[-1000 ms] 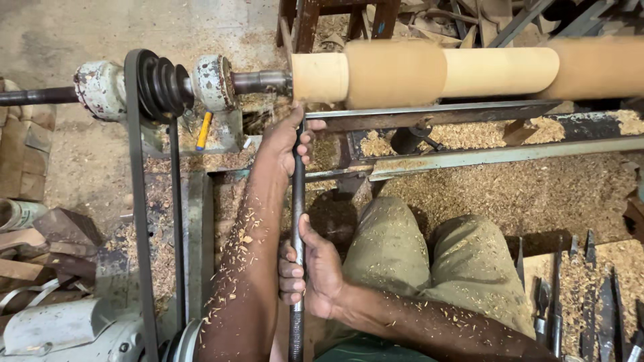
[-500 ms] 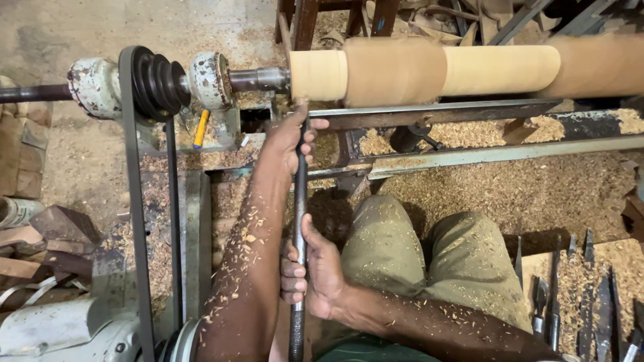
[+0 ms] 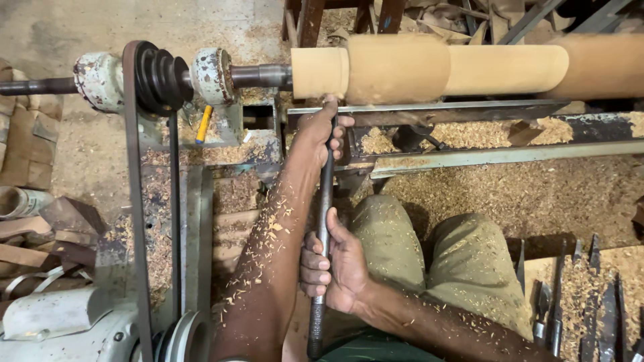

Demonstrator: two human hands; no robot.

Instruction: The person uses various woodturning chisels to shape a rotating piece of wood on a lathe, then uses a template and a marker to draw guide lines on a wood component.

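A long pale wooden cylinder point(image 3: 463, 67) is mounted across the lathe at the top, with a narrower stub at its left end. A long dark metal turning tool point(image 3: 324, 214) runs from my lap up to the tool rest point(image 3: 429, 110). My left hand point(image 3: 320, 131) grips the tool near its tip, right at the rest and just under the stub. My right hand point(image 3: 332, 265) is wrapped around the tool's lower shaft near my knees. Wood chips cover my left forearm.
The lathe headstock with its stepped pulley point(image 3: 161, 77) and drive belt point(image 3: 137, 221) stands at the left, above a grey motor point(image 3: 60, 328). Several chisels point(image 3: 577, 295) lie on a board at the lower right. Sawdust point(image 3: 523, 194) covers the bed and floor.
Both hands stay on the tool. The left hand and the tool tip have shifted slightly along the rest under the stub; the view has moved a little.
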